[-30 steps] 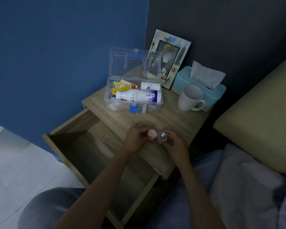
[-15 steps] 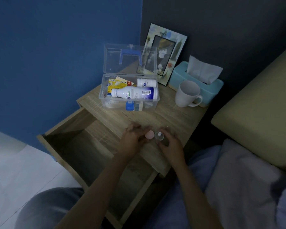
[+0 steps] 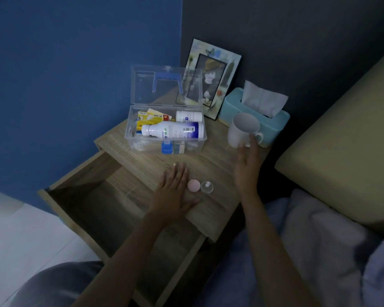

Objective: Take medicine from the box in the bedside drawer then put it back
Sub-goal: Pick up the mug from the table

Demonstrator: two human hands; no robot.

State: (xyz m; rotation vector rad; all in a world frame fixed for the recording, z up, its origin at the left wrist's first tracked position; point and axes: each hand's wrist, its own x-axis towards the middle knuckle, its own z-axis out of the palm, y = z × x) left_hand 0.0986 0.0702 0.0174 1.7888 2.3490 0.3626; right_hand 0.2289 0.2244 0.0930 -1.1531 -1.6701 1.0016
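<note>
cap (image 3: pixel 193 185): pink | mug (image 3: pixel 242 131): white | tissue box (image 3: pixel 235 105): light blue | box latch (image 3: pixel 166 148): blue | wall (image 3: pixel 75 74): blue

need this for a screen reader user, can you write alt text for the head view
A person's right hand reaches for a white mug on a wooden nightstand, while the left hand lies flat beside a pink cap and a small clear jar. Behind them sits an open clear medicine box; the drawer is open.

Wooden bedside table (image 3: pixel 211 161), on which are set: clear medicine box (image 3: pixel 164 134), mug (image 3: pixel 243 129), tissue box (image 3: pixel 273 122), picture frame (image 3: pixel 215 78), pink cap (image 3: pixel 193 185), small clear bottle (image 3: pixel 207 187).
</note>
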